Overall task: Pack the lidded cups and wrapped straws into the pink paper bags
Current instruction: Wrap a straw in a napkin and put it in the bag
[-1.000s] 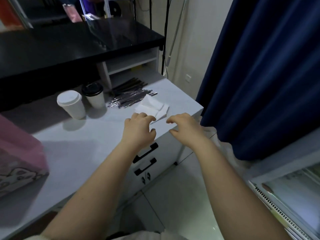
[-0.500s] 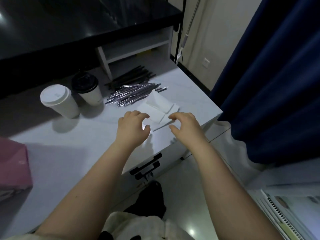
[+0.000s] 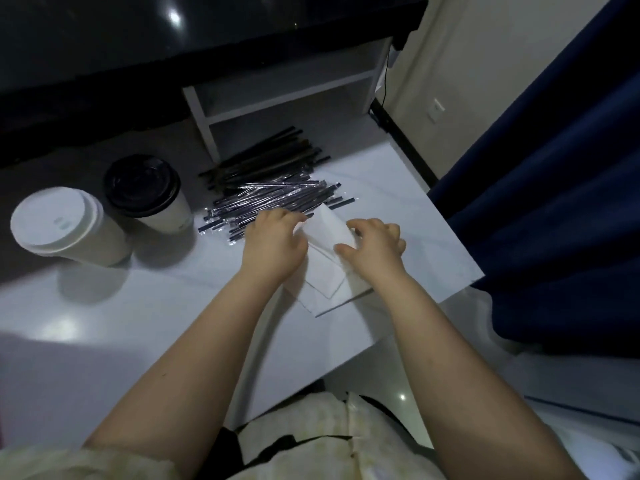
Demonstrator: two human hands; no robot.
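A cup with a white lid [image 3: 65, 230] and a cup with a black lid [image 3: 145, 192] stand at the left of the white counter [image 3: 145, 313]. A pile of wrapped straws [image 3: 273, 197] lies right of the cups, just beyond my hands. Both hands are over a stack of white napkins [image 3: 325, 275] near the counter's right edge. My left hand [image 3: 273, 244] pinches the raised top napkin at its left edge with curled fingers. My right hand [image 3: 375, 244] has its thumb on the napkin and its fingers curled at the right edge. No pink bag is in view.
Dark unwrapped straws [image 3: 266, 155] lie behind the wrapped ones, in front of a white shelf unit [image 3: 287, 95]. A black counter [image 3: 173, 39] runs along the back. A navy curtain [image 3: 554, 202] hangs at the right, close to the counter's corner.
Both hands moved forward from the counter's front edge onto the napkin stack, and the top napkin is now raised between them. The view tilted down, and the pink bag left the frame.
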